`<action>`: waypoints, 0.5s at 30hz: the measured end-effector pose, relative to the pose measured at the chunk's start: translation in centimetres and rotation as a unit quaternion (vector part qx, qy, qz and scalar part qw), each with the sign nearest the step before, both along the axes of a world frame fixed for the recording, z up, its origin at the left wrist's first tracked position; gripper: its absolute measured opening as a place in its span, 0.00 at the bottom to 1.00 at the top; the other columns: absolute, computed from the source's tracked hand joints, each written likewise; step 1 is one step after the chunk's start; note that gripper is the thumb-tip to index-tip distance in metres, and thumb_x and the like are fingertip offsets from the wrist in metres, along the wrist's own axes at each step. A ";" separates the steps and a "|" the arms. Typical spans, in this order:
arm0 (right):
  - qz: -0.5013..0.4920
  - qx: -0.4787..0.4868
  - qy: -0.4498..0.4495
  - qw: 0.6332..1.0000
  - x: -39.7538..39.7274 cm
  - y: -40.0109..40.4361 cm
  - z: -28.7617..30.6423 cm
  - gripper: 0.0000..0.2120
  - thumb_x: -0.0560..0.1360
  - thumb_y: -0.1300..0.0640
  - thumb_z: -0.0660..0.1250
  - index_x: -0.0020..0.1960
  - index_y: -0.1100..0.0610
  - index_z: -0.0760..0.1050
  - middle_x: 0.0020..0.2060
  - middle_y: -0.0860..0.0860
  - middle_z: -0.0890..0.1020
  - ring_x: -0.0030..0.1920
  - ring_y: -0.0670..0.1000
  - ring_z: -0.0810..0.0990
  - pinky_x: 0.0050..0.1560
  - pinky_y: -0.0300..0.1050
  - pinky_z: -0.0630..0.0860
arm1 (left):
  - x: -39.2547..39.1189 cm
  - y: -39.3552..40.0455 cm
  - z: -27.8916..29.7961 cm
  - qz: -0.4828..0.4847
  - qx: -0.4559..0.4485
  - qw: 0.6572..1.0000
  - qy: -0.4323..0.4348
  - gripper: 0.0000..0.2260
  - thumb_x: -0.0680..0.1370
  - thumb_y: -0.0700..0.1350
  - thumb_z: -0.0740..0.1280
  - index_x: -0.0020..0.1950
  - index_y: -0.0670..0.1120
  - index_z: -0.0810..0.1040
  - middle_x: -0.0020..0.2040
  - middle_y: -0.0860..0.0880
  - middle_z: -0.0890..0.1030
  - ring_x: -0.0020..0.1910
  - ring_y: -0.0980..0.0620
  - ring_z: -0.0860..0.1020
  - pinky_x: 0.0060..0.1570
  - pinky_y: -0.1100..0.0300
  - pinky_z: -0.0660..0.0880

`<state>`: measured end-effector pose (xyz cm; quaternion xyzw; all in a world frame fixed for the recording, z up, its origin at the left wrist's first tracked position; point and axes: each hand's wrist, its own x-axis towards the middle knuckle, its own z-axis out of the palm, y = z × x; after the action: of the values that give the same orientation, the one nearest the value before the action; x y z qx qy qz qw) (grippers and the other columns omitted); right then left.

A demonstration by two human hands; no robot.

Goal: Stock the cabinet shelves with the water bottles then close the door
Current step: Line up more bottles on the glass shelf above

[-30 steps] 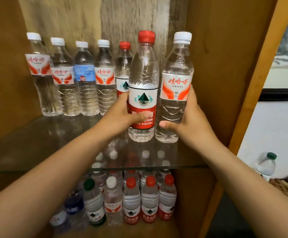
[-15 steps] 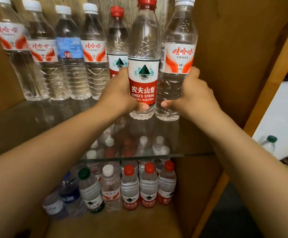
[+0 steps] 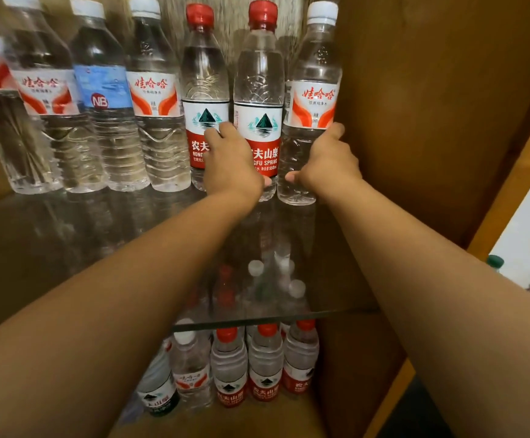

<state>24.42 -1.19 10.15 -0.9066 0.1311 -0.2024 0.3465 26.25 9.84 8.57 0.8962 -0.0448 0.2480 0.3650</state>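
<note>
My left hand point(image 3: 232, 162) grips a red-capped water bottle with a red and white label point(image 3: 258, 90). Beside it, my right hand point(image 3: 326, 162) grips a white-capped bottle with an orange and white label point(image 3: 315, 71). Both bottles stand upright at the back right of the glass shelf point(image 3: 67, 248), at the end of a row of several bottles point(image 3: 153, 99) along the cabinet's back wall. The red-capped bottle stands close beside another red-capped one point(image 3: 203, 74).
Below the glass shelf, the lower shelf holds several smaller bottles point(image 3: 263, 368). The cabinet's wooden right wall point(image 3: 431, 121) stands close to my right hand. One green-capped bottle point(image 3: 496, 262) shows outside the cabinet at the right.
Both hands have pushed their bottles back across the glass shelf, from its middle to the rear row. The view has moved closer to the shelf.
</note>
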 end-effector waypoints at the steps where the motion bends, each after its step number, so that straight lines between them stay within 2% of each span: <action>1: 0.001 0.005 0.000 1.000 0.4 -0.1 0.0 0.41 0.68 0.56 0.74 0.70 0.58 0.52 0.64 0.58 0.72 0.63 0.62 0.73 0.57 0.54 0.73 | 0.2 -0.3 -0.1 0.008 -0.001 1.000 -0.005 0.38 0.66 0.43 0.77 0.69 0.42 0.59 0.67 0.42 0.64 0.67 0.40 0.67 0.63 0.47 0.68; 9: 0.004 0.030 0.007 1.000 3.3 -0.6 0.0 0.39 0.69 0.57 0.74 0.69 0.57 0.52 0.64 0.58 0.71 0.63 0.61 0.72 0.56 0.56 0.75 | 1.9 -2.2 -0.1 0.069 0.010 0.997 -0.015 0.33 0.71 0.40 0.73 0.69 0.41 0.58 0.67 0.41 0.65 0.65 0.39 0.68 0.58 0.49 0.71; 12: 0.014 0.030 0.013 0.999 4.1 -0.9 0.1 0.39 0.68 0.57 0.74 0.69 0.57 0.52 0.64 0.58 0.71 0.63 0.61 0.72 0.57 0.55 0.75 | 2.4 -2.7 -0.2 0.084 0.021 0.996 -0.020 0.35 0.71 0.40 0.72 0.71 0.42 0.54 0.67 0.41 0.65 0.64 0.38 0.68 0.57 0.48 0.72; 15: 0.033 0.043 0.018 0.998 4.7 -1.2 0.2 0.38 0.68 0.58 0.74 0.69 0.57 0.52 0.64 0.58 0.71 0.63 0.61 0.72 0.59 0.57 0.75 | 2.7 -2.9 -0.4 0.087 0.043 0.995 -0.038 0.42 0.72 0.37 0.71 0.75 0.46 0.45 0.66 0.40 0.64 0.62 0.39 0.70 0.56 0.48 0.72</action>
<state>29.15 -2.36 10.37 -0.8981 0.1160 -0.1684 0.3894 28.96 6.94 8.15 0.9016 0.0087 0.3106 0.3009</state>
